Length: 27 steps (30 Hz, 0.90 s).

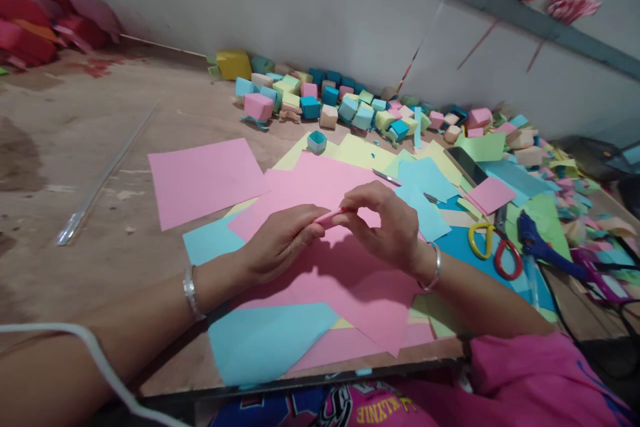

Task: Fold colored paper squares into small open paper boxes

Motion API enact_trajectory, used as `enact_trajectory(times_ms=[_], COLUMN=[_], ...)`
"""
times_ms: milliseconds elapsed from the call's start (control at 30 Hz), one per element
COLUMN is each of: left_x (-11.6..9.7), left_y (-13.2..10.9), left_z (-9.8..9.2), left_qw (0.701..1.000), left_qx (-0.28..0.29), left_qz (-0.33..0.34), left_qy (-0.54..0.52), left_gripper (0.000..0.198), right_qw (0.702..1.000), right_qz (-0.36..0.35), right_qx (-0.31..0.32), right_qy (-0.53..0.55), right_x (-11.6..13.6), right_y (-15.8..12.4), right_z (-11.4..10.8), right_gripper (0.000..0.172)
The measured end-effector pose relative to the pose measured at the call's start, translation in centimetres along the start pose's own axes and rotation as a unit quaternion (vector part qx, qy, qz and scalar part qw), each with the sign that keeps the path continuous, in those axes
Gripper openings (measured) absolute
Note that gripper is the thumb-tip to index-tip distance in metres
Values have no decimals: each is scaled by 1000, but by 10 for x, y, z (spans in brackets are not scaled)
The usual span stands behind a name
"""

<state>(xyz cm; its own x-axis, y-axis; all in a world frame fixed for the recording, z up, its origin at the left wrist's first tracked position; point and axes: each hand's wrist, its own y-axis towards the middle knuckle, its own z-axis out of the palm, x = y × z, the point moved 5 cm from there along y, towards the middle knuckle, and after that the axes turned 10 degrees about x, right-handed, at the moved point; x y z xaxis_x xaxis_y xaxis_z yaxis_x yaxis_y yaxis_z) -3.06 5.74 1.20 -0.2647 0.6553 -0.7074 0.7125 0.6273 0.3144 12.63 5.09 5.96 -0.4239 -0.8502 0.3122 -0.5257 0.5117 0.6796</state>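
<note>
My left hand (280, 244) and my right hand (387, 224) meet over a spread of pink paper sheets (320, 187). Both pinch a small folded pink paper piece (331, 216) between fingertips, the left at its left end, the right curled over its right end. Each wrist wears a silver bangle. Light blue sheets (265, 340) lie under and beside the pink ones near the table's front edge.
Several small folded paper boxes (350, 107) in many colours are piled along the wall. Scissors with yellow and red handles (493, 247), a blue glue gun (540, 247), a phone (467, 164) and paper scraps lie at right. A separate pink sheet (205, 180) lies left; a clear strip (100, 180) lies farther left.
</note>
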Motion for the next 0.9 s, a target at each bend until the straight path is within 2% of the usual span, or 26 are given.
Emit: enact_trajectory(times_ms=[67, 133, 267, 500, 633, 767, 900], left_x=[0, 0, -2, -1, -1, -1, -4], left_y=[0, 0, 2, 1, 0, 1, 3], left_z=[0, -1, -2, -1, -1, -1, 0], left_qw=[1000, 1000, 1000, 1000, 1000, 1000, 999], left_qx=[-4, -11, -9, -1, -6, -5, 4], left_qz=[1, 2, -5, -13, -4, -2, 15], left_qy=[-5, -9, -6, 8, 9, 13, 43], left_gripper=[34, 34, 35, 37, 36, 36, 34], right_qw=[1000, 999, 999, 999, 997, 998, 998], right_qz=[5, -4, -12, -8, -11, -20, -37], right_qx=[14, 34, 30, 17, 38, 53, 46], right_qy=[11, 22, 29, 49, 66, 25, 10], right_x=[0, 1, 4, 8, 9, 8, 10], right_y=[2, 4, 7, 6, 8, 7, 5], right_z=[1, 1, 0, 0, 1, 2, 2], right_gripper=[16, 11, 2, 12, 13, 7, 13])
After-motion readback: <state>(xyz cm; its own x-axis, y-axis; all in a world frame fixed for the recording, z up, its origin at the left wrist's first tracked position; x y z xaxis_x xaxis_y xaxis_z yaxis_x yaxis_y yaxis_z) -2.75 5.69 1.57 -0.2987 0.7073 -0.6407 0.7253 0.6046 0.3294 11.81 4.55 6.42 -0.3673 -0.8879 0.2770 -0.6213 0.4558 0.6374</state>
